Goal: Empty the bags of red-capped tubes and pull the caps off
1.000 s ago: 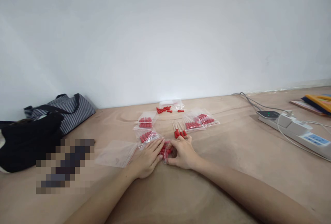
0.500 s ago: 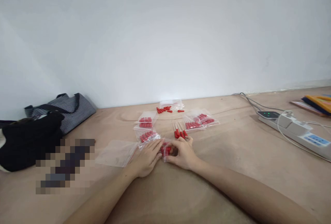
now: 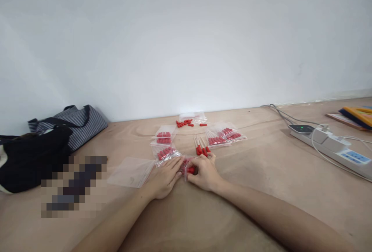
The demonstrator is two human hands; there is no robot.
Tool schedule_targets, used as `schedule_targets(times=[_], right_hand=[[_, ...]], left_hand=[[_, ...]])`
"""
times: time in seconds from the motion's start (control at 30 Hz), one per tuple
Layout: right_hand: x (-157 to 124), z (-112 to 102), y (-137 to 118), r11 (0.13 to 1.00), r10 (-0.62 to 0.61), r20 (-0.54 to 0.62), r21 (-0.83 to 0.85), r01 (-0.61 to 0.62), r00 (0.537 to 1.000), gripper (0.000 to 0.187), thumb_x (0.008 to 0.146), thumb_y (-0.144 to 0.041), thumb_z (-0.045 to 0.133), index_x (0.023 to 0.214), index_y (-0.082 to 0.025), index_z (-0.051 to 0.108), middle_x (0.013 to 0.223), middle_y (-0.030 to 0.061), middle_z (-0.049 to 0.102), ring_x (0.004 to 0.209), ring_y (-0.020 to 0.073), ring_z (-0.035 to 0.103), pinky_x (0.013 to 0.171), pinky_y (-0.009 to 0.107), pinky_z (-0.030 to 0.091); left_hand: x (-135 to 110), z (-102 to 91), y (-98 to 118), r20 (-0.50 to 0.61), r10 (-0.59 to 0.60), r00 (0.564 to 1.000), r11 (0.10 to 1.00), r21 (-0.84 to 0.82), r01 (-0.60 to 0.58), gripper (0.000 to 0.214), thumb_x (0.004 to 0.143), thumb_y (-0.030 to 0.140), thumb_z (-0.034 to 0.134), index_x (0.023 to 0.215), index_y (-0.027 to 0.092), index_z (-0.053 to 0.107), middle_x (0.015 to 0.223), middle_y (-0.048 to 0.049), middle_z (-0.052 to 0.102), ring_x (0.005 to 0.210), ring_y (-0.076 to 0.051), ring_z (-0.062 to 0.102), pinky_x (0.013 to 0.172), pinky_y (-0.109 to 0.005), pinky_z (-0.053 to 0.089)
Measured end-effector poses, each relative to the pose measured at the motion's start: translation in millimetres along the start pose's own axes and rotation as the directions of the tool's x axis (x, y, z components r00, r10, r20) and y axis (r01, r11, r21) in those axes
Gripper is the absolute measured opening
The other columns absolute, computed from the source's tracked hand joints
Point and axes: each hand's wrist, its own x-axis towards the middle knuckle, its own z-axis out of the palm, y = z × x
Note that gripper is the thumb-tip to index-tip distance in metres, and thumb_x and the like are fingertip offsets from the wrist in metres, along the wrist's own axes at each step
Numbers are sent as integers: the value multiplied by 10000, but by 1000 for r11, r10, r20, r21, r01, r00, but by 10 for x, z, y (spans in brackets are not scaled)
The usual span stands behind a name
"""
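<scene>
A small clear zip bag (image 3: 185, 175) with red pieces in it lies on the table between my hands. My left hand (image 3: 167, 176) rests flat with its fingers stretched out, the fingertips pressing the bag's left side. My right hand (image 3: 205, 171) is curled at the bag's right side, thumb and fingers closed around a red peg-like piece (image 3: 191, 170). Just beyond my right fingers lie several red pieces with thin pale sticks (image 3: 202, 150). A flat transparent zip bag (image 3: 132, 172) sits left of my left hand.
Filled zip bags with red pieces lie to the left (image 3: 164, 138) and right (image 3: 218, 140). Loose red pieces (image 3: 183, 123) are near the wall. A power strip (image 3: 343, 152) with cables stands right; a striped bag (image 3: 90, 122) and black cloth item (image 3: 37, 157) are left.
My right thumb and fingers have drawn closer together around the red piece at the bag. My left hand has stayed almost still.
</scene>
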Motion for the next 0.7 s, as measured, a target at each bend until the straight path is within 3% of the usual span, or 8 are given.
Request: schedule_targets(times=[0.2, 0.27, 0.33, 0.47, 0.53, 0.6, 0.7], right_hand=[[-42, -285, 362, 993, 49, 79, 103, -57, 996, 71, 589, -254, 609, 638, -203, 604, 684, -32, 633, 738, 152, 544, 895, 441, 212], [-59, -416, 523, 976, 44, 180, 202, -80, 983, 89, 598, -257, 608, 653, -187, 605, 658, -22, 629, 656, 132, 544, 824, 386, 325], [-65, -572, 686, 927, 19, 269, 355, -117, 963, 115, 606, -256, 605, 683, -172, 611, 673, -3, 635, 596, 117, 541, 654, 287, 406], [-44, -898, 1011, 819, 31, 326, 533, -211, 945, 125, 572, -239, 651, 665, -162, 618, 663, 7, 649, 584, 119, 563, 546, 232, 415], [-20, -1003, 1155, 748, 107, 274, 611, -259, 956, 141, 540, -239, 685, 635, -166, 611, 644, 4, 651, 586, 126, 574, 561, 245, 431], [17, -1027, 1252, 691, 216, 135, 678, -249, 967, 166, 510, -259, 707, 605, -170, 603, 611, -3, 642, 571, 126, 570, 577, 259, 438], [101, -908, 1262, 678, 400, -103, 702, -218, 911, 197, 506, -311, 702, 598, -168, 601, 580, -5, 623, 562, 131, 562, 586, 272, 437]], left_hand=[[-3, -1, -24, 42, -3, 999, 1000, 14, 3, 484, 900, 363, 225, 1350, 183, 218, 1380, -59, 310, 1258, -188, 280, 1028, -370, 259], [-3, -8, -22, 68, -17, 998, 1000, 12, 16, 491, 901, 368, 212, 1354, 177, 202, 1390, -57, 287, 1266, -192, 261, 1032, -381, 251], [-3, -18, -14, 89, -31, 996, 1000, 4, 31, 498, 901, 376, 206, 1355, 170, 199, 1397, -56, 270, 1272, -196, 246, 1036, -390, 241], [6, -34, 3, 97, -39, 995, 999, -21, 42, 501, 900, 383, 209, 1351, 165, 217, 1400, -54, 263, 1277, -200, 236, 1041, -392, 234], [11, -36, 5, 94, -40, 995, 999, -26, 43, 501, 899, 385, 212, 1349, 165, 223, 1399, -54, 264, 1276, -201, 239, 1041, -391, 236], [14, -32, 2, 88, -39, 995, 999, -25, 41, 498, 898, 385, 215, 1348, 171, 225, 1397, -55, 270, 1273, -200, 245, 1039, -388, 242], [13, -20, -7, 61, -30, 998, 999, -25, 31, 490, 897, 381, 226, 1347, 184, 232, 1388, -54, 290, 1266, -199, 264, 1034, -384, 255]])
